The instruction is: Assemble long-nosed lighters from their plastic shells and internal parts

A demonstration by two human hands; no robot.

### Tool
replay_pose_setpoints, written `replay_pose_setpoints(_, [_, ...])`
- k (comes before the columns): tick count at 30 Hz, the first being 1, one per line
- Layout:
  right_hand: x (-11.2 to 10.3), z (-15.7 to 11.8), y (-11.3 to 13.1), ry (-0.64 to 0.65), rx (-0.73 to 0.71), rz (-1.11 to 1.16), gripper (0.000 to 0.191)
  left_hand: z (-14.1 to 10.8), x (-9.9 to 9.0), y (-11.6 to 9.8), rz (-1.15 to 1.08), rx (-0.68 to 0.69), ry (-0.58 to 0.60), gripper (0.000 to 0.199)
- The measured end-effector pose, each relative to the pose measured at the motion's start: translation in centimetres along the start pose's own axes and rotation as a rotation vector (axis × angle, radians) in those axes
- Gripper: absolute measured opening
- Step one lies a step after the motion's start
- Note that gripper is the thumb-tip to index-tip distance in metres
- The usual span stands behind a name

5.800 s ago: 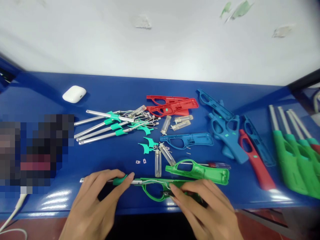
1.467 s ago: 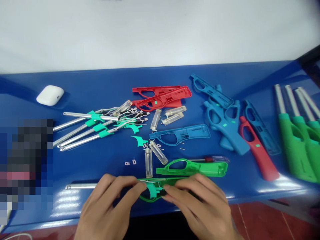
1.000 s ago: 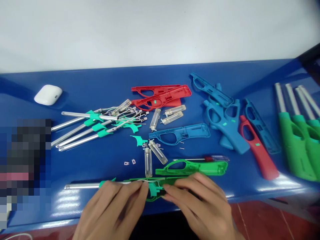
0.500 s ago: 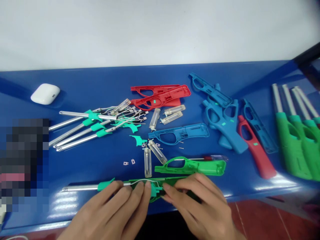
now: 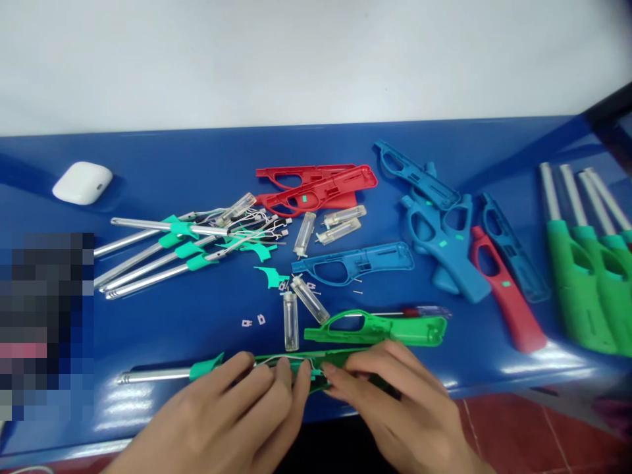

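Note:
At the table's front edge lies a green lighter shell half [image 5: 340,356], partly hidden by my fingers. A metal lighter tube [image 5: 153,376] with a teal collar [image 5: 206,367] runs out of it to the left. My left hand [image 5: 247,401] is closed over the shell's left part, its fingers pressing around a thin white wire [image 5: 276,357] and a teal trigger piece [image 5: 316,374]. My right hand [image 5: 399,395] pinches at the shell's middle, thumb and forefinger by the trigger; any small part between them is hidden. Just beyond lies another green shell half [image 5: 419,331].
Clear fuel tanks [image 5: 291,320] and small white clips [image 5: 247,323] lie ahead. Tubes with wires [image 5: 148,280] are heaped left. Red shells [image 5: 316,187], blue shells [image 5: 434,243] and a screwdriver [image 5: 424,311] lie beyond. Green lighters [image 5: 573,289] stand right, a white case [image 5: 83,183] far left.
My left fingers have shifted slightly right, over the trigger piece. The tube and collar have moved a little left and down. The right hand stays nearly in place.

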State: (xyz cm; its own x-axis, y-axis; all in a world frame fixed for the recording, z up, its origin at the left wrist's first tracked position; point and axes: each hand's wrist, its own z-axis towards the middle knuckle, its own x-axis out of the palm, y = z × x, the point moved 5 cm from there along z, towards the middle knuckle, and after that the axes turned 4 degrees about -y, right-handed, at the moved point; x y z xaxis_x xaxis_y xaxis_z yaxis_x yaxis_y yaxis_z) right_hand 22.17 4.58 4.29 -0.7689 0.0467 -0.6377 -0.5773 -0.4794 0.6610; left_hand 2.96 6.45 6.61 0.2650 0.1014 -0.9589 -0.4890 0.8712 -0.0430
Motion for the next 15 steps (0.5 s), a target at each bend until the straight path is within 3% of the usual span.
replay_pose_setpoints(15, [0.3,0.1,-0.2,-0.051,0.026,-0.014,0.027,1.0,0.2,0.0,-0.066,0.042,-0.053,0.037])
